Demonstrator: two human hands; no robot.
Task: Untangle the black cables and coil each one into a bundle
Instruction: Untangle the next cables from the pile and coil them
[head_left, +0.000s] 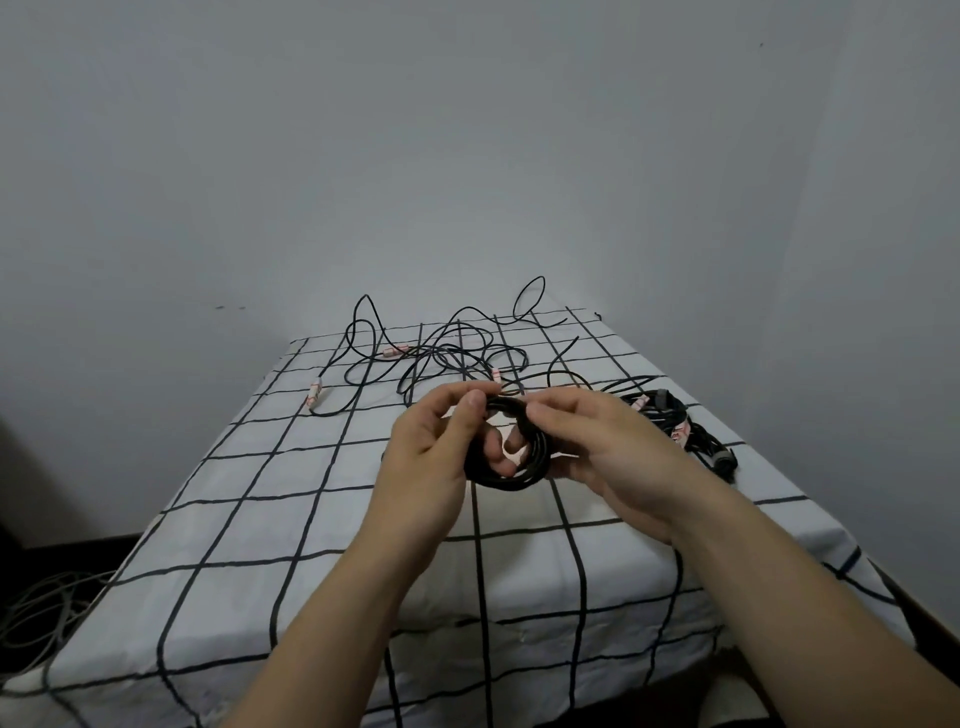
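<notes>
Cable coil (511, 483) in grip of left hand (431, 447) and right hand (613, 447), above tablecloth (363, 519), well inside edges.

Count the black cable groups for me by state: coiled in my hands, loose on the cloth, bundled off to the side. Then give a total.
Coil, pinched by left hand and right hand: 1
Loose tangle at the far end of the checked cloth: 1
Bundled heap at the right edge: 1 (number of cables inside cannot be told)
Total: 3
</notes>
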